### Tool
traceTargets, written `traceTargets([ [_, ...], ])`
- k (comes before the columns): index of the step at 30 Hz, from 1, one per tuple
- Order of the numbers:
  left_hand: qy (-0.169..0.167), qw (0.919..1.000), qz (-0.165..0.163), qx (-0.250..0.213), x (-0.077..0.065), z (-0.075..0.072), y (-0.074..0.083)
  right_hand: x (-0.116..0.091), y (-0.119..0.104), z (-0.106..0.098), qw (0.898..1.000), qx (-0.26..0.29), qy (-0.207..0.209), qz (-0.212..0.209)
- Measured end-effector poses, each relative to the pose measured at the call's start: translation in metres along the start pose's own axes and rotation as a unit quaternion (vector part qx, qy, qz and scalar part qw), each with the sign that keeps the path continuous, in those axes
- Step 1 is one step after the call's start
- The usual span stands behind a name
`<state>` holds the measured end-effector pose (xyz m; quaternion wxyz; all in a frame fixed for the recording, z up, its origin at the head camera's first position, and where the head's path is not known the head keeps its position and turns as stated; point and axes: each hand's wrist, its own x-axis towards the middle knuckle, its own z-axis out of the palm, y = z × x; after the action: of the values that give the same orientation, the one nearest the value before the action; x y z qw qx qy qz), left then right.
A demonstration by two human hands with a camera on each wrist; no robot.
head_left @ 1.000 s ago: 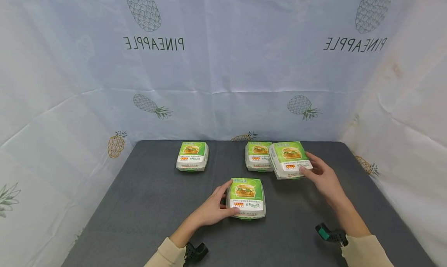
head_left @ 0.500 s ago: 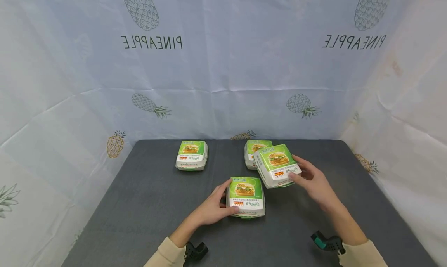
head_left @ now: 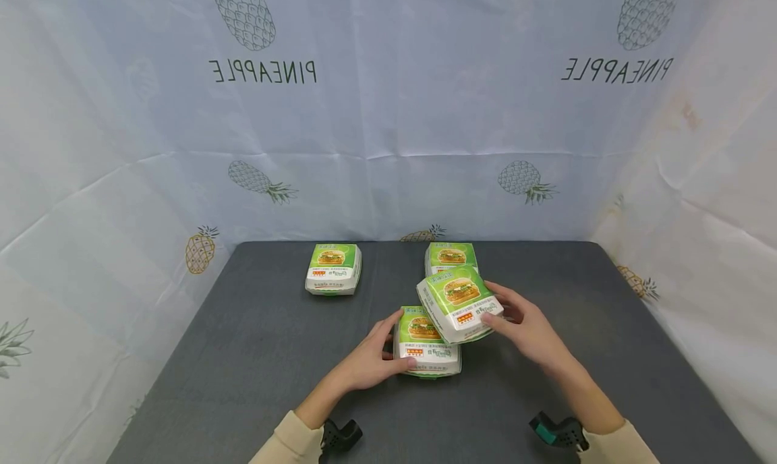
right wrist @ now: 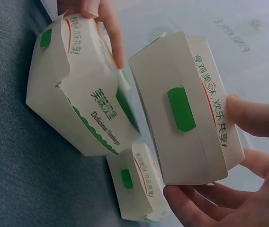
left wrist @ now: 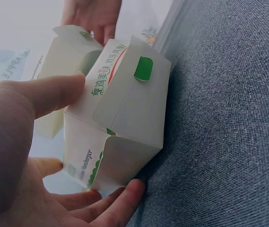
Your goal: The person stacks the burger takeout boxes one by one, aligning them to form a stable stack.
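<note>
Right hand (head_left: 529, 330): part-open, thumb and fingers gripping a box's sides.
Raised burger box (head_left: 460, 301): in that grip, tilted, lifted clear of the table (head_left: 273, 356).
Left hand (head_left: 367, 364): part-open, thumb and fingers holding another box.
Lower burger box (head_left: 427, 361): within the left grip, on the table, just below the raised one.
Back burger box (head_left: 452, 253): beyond the right grip, partly hidden.
Far-left burger box (head_left: 334, 270): beyond the left grip, well apart.
Pineapple cloth (head_left: 394, 106): behind everything.
</note>
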<state>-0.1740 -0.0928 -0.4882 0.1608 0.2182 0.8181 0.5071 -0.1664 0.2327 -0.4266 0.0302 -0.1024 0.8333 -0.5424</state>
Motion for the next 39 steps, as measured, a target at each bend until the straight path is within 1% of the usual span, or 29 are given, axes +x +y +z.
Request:
traceTargets([
  [5,0.000,1.0000,0.004,0.005,0.000,0.000,0.000,0.001,0.001,0.008,1.000,0.003,-0.009,0.004],
  [11,0.000,0.9993,0.008,0.036,-0.001,0.001,0.002,0.001,0.000,0.012,1.000,-0.001,-0.016,0.014],
  [14,0.019,0.9979,0.002,0.062,-0.004,0.001,0.008,0.001,-0.003,0.013,1.000,-0.008,-0.019,0.014],
  [18,0.065,0.9942,0.000,0.086,-0.008,0.002,0.020,0.001,-0.006,0.013,1.000,-0.018,-0.016,0.018],
  [20,0.085,0.9927,0.010,0.085,-0.008,0.004,0.028,0.001,-0.007,0.014,1.000,-0.018,-0.015,0.019],
  [22,0.098,0.9917,0.025,0.080,-0.008,0.006,0.037,0.001,-0.008,0.014,1.000,-0.020,-0.012,0.019],
  [24,0.104,0.9910,0.037,0.076,-0.008,0.009,0.045,0.001,-0.008,0.015,1.000,-0.022,-0.009,0.017],
  [27,0.104,0.9906,0.043,0.078,-0.004,0.012,0.052,0.001,-0.007,0.015,0.999,-0.031,-0.004,0.011],
  [31,0.099,0.9913,0.041,0.076,0.000,0.015,0.054,0.000,-0.008,0.017,0.999,-0.034,0.000,0.014],
  [34,0.097,0.9923,0.040,0.066,0.002,0.016,0.055,-0.002,-0.011,0.018,0.999,-0.030,0.002,0.021],
  [39,0.109,0.9919,0.042,0.049,0.003,0.013,0.058,-0.007,-0.017,0.021,1.000,-0.012,0.000,0.016],
])
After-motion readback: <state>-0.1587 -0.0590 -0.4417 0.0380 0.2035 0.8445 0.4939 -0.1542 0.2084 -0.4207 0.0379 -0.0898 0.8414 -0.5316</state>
